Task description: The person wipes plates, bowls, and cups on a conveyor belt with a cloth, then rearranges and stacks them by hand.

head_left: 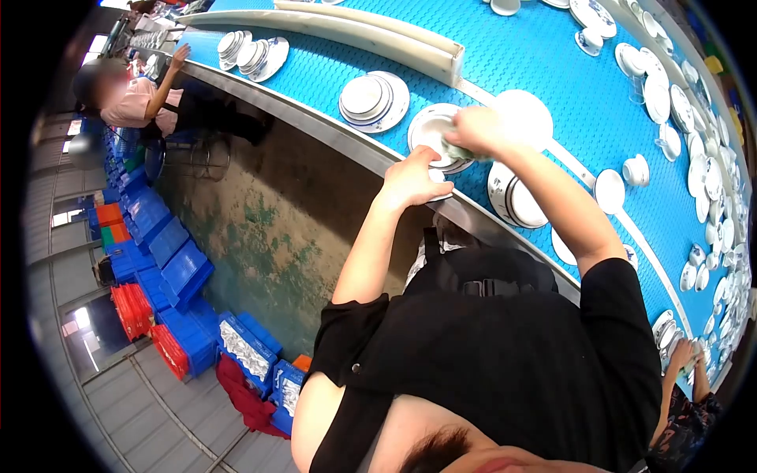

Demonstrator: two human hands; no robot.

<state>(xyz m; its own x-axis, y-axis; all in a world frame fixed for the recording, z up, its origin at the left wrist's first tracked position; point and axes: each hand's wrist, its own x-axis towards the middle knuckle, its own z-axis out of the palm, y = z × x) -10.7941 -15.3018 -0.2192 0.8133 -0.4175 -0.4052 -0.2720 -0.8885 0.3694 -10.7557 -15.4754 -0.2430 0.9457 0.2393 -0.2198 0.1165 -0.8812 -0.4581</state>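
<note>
A white bowl (430, 128) with blue line rims sits on a stack of dishes at the near edge of the blue conveyor belt. My left hand (412, 180) grips the near side of this stack, fingers at the rim and thumb lower down. Closed on a pale, crumpled cloth (455, 151), my right hand (478, 132) presses into the bowl. Part of the bowl is hidden under both hands. Beside my right forearm lie a white plate (524, 118) and a stack of blue-rimmed bowls (512, 197).
More stacked dishes (374, 101) stand leftward along the blue belt (315, 47). A pale divider rail (378, 35) runs over it. Many cups and plates (658, 94) cover the far right. Blue crates (185, 264) line the floor. One co-worker (142, 102) stands left; another's hands (684, 355) show at right.
</note>
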